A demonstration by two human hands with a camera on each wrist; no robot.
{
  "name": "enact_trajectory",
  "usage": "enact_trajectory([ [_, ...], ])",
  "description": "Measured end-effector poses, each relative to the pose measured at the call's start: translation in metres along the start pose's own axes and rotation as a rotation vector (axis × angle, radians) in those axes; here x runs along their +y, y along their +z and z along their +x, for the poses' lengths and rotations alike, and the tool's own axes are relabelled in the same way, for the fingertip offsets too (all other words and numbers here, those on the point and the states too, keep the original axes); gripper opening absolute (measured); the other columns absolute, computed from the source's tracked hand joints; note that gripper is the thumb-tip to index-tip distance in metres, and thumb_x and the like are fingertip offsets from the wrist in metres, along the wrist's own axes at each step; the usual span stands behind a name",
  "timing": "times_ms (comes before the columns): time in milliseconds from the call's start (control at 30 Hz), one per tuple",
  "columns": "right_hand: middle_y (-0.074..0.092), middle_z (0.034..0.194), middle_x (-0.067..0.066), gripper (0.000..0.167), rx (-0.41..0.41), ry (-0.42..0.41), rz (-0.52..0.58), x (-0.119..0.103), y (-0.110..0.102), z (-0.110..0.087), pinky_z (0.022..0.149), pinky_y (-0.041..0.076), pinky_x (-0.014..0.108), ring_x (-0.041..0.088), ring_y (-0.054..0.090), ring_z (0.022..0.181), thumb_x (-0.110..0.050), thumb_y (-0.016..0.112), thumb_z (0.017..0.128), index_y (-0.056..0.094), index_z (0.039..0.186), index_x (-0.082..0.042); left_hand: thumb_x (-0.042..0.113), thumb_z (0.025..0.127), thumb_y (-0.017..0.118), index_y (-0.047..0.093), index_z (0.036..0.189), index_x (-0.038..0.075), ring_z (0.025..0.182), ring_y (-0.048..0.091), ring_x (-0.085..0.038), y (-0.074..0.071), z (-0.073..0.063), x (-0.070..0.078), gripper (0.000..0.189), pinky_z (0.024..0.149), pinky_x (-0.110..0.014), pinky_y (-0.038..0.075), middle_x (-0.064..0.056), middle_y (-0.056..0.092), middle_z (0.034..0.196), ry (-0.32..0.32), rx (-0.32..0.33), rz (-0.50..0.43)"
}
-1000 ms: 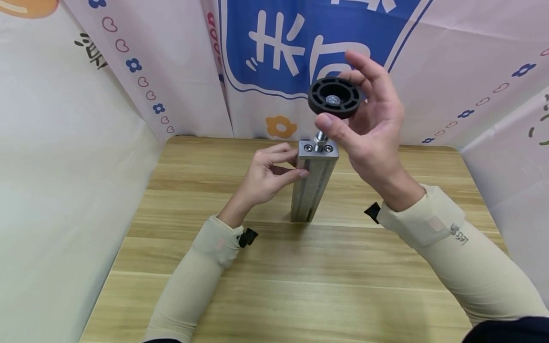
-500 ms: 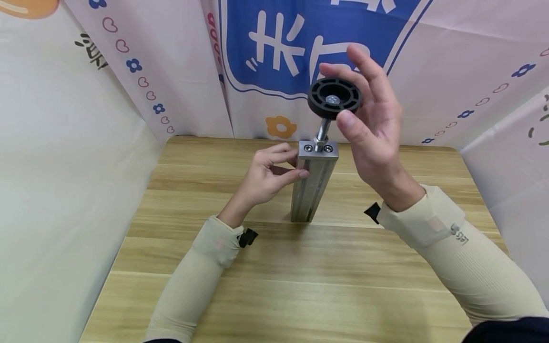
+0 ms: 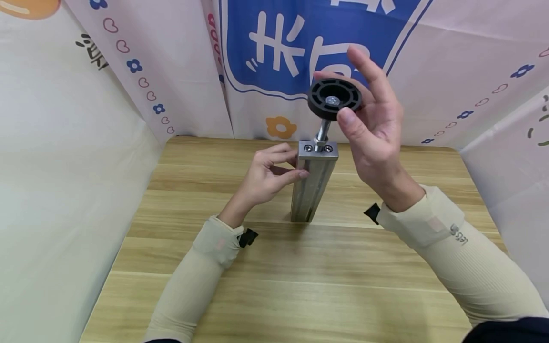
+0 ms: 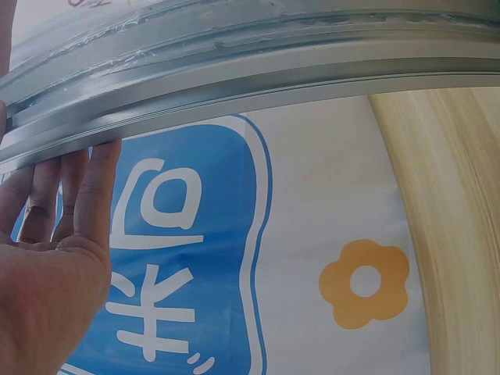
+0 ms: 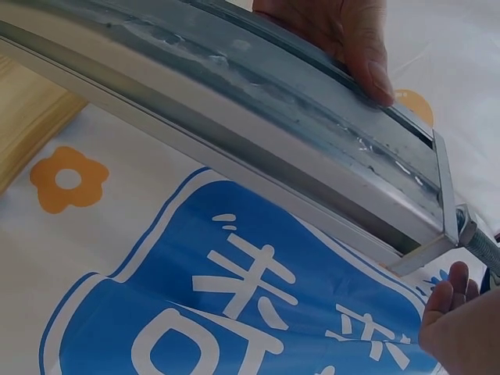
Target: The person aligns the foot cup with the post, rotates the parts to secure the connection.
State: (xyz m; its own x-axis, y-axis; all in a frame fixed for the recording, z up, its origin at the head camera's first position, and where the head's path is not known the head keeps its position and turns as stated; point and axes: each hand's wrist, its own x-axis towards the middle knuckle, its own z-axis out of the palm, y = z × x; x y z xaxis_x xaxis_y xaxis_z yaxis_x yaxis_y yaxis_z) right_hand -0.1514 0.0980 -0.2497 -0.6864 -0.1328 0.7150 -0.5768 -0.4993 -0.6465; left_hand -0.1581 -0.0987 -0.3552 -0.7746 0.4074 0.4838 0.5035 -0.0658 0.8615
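In the head view an aluminium profile [image 3: 314, 183] stands upright on the wooden table, with a metal end plate [image 3: 318, 149] and two screws on top. A levelling foot [image 3: 334, 99] with a black ribbed disc rises from the plate on a slightly tilted threaded stem [image 3: 322, 131]. My left hand [image 3: 270, 176] grips the profile near its top, thumb in front and fingers round the side. My right hand [image 3: 377, 124] holds the disc's right side between thumb and index finger, the other fingers raised. The right wrist view shows a hex nut [image 5: 467, 226] against the plate.
The wooden table [image 3: 257, 286] carries the profile near its back. Printed fabric walls [image 3: 188, 71] stand behind and at both sides. An orange flower print [image 3: 280, 127] is on the back wall. Small black devices [image 3: 247, 237] sit at both wrists.
My right thumb has slid from the disc's front towards its right edge. The index finger has lifted and then come down behind the disc. My left hand and the profile have stayed put.
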Motion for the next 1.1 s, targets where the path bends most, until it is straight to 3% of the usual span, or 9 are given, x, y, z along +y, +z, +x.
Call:
enact_trajectory([
  [200, 0.071, 0.129, 0.02, 0.072, 0.017, -0.01, -0.035, 0.0, 0.0009, -0.0009, 0.106, 0.062, 0.036, 0.03, 0.069, 0.123, -0.013, 0.076, 0.096, 0.039, 0.154, 0.007, -0.012, 0.089, 0.076, 0.07, 0.125, -0.013, 0.091, 0.067, -0.011, -0.0001, -0.0002, -0.0009, 0.037, 0.079, -0.039, 0.07, -0.023, 0.067, 0.101, 0.006, 0.002, -0.004],
  [367, 0.071, 0.126, 0.017, 0.089, 0.042, -0.017, -0.091, 0.0001, 0.0018, -0.0015, 0.106, 0.061, 0.033, 0.029, 0.07, 0.116, -0.031, 0.089, 0.087, 0.041, 0.152, 0.008, -0.012, 0.088, 0.076, 0.069, 0.125, -0.013, 0.091, 0.067, -0.011, -0.0001, 0.0001, -0.001, 0.037, 0.079, -0.039, 0.07, -0.023, 0.067, 0.101, 0.013, 0.002, -0.01],
  [700, 0.066, 0.122, 0.016, 0.097, 0.066, -0.013, -0.135, 0.0014, 0.0041, -0.0004, 0.094, 0.064, 0.028, 0.029, 0.068, 0.109, -0.039, 0.095, 0.078, 0.045, 0.148, 0.007, -0.013, 0.089, 0.075, 0.069, 0.126, -0.013, 0.091, 0.067, -0.01, -0.0004, 0.0002, -0.0024, 0.038, 0.079, -0.039, 0.07, -0.023, 0.066, 0.101, 0.018, 0.0, -0.003],
  [1100, 0.057, 0.118, 0.012, 0.098, 0.062, -0.043, -0.175, 0.0052, 0.0048, 0.0028, 0.093, 0.058, 0.024, 0.024, 0.057, 0.108, -0.038, 0.098, 0.073, 0.048, 0.144, 0.008, -0.011, 0.089, 0.076, 0.069, 0.129, -0.011, 0.092, 0.068, -0.012, -0.0008, -0.0001, -0.0011, 0.04, 0.08, -0.039, 0.07, -0.021, 0.067, 0.102, 0.001, -0.004, 0.01],
])
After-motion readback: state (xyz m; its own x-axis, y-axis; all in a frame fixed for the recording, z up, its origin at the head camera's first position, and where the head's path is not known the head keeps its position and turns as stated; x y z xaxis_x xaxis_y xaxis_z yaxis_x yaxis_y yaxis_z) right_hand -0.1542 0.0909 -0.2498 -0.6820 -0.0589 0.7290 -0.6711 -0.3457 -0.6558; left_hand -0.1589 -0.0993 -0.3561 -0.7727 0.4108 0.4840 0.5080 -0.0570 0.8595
